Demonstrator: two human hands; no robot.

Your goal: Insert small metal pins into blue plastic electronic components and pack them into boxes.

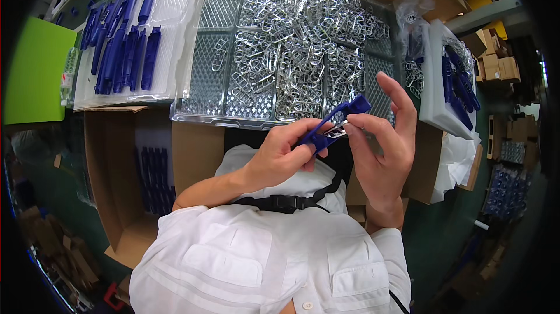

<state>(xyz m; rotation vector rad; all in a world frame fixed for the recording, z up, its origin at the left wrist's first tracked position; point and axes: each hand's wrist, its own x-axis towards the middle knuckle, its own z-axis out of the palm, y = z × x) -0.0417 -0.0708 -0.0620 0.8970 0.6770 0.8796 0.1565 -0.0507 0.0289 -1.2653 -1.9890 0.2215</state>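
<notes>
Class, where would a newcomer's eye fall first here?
Shiny metal links lie heaped in the clear tray, top centre. Just below, the left hand holds a blue piece; the right hand touches a metal part there. Far left, a bright green panel stands out.

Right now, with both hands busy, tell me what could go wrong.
The right hand has the clip at its fingertips, so it might slip. The left hand holds the blue part tilted, so it could twist. Heaped clips cover dividers in the tray, and may tangle.
</notes>
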